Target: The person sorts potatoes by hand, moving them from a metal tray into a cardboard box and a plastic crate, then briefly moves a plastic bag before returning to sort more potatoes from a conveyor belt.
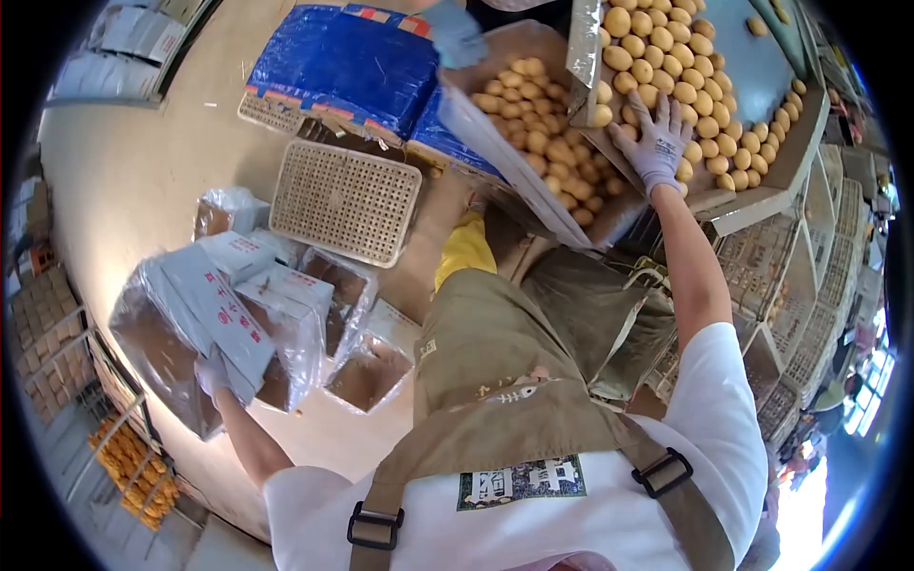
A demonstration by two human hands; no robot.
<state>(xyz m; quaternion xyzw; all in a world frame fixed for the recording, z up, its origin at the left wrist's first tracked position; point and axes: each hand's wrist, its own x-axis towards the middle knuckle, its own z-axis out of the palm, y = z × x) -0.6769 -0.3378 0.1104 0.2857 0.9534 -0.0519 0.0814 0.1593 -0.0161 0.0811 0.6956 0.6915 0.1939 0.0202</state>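
Note:
My right hand (659, 143), in a pale glove, lies with fingers spread on round yellow-brown produce (666, 57) that looks like small potatoes, on a metal sorting table (747, 57). My left hand (211, 371), also gloved, grips the lower edge of a grey-white cardboard box (214, 309) with red print; its fingertips are partly hidden. Clear plastic wraps around this box and the ones near it. Below the table's outlet, a tilted plastic-lined carton (505, 152) holds many more of the round pieces.
Another person's blue-gloved hand (455, 36) is at the carton's far rim. Blue-wrapped stacks (343, 67) stand left of it, with a plastic crate (345, 202) nearby. An open carton (369, 371) sits on the floor by my leg. Stacked crates (809, 276) line the right side.

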